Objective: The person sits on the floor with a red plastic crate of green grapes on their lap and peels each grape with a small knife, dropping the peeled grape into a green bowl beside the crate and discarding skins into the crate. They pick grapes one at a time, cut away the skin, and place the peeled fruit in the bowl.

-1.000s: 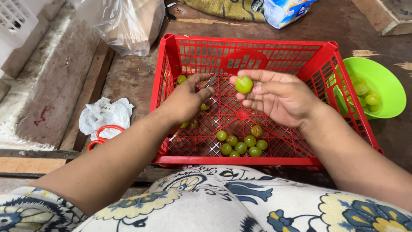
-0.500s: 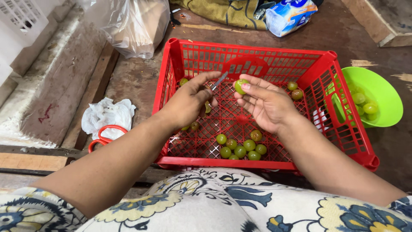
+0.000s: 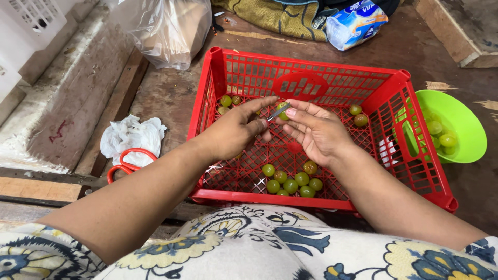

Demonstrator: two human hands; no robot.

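Both my hands meet over a red plastic crate (image 3: 415, 150). My left hand (image 3: 236, 129) grips a small blade (image 3: 278, 112) whose tip rests against a small green fruit (image 3: 282, 114). My right hand (image 3: 316, 129) pinches that fruit in its fingertips, so most of it is hidden. Several more green fruits (image 3: 291, 181) lie in a cluster on the crate floor near me. A few others sit in the far left corner (image 3: 226, 100) and by the right wall (image 3: 358, 115).
A green bowl (image 3: 467, 129) holding several green fruits stands right of the crate. Red-handled scissors (image 3: 127, 161) and a crumpled white bag (image 3: 132, 136) lie to the left. A clear plastic bag (image 3: 168, 28) and a blue-white packet (image 3: 358, 23) lie beyond the crate.
My right hand turned from showing the fruit openly to pinching it in the fingertips. My left hand brought the blade up against the fruit. The view shifted slightly.
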